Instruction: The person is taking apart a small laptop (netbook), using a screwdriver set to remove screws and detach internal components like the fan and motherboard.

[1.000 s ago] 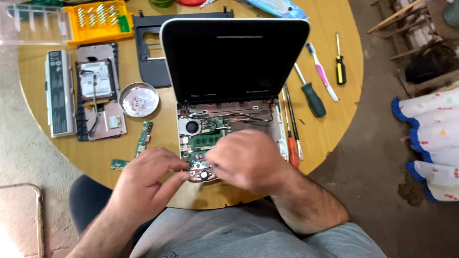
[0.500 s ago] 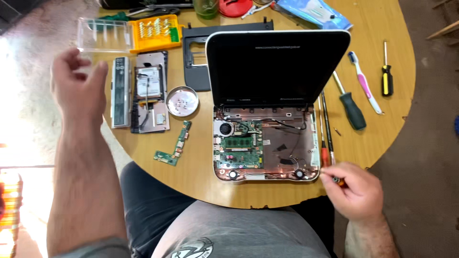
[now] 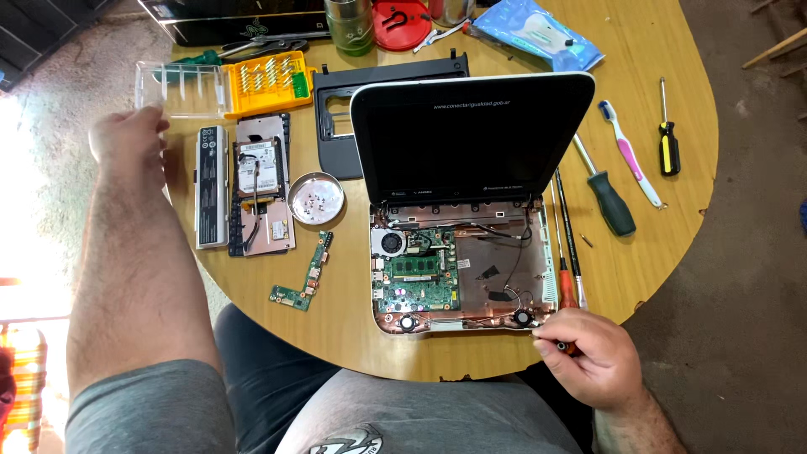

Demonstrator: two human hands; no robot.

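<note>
Right hand (image 3: pixel 588 357) grip clamped on orange-handled, thin-shafted screwdriver (image 3: pixel 565 286); long axis runs away from the person beside the opened white laptop base (image 3: pixel 462 269). Left hand (image 3: pixel 130 139) raised, loosely curled, holding nothing.

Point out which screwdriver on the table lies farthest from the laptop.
The small yellow-and-black screwdriver near the table's right edge. The dark green-handled screwdriver and the pink toothbrush both lie between it and the laptop.

Red-handled screwdriver (image 3: pixel 568 296) (beside opened laptop (image 3: pixel 464 210))

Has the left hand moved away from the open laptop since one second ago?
Yes. The left hand went from the laptop base out to the left, near the clear plastic lid.
</note>
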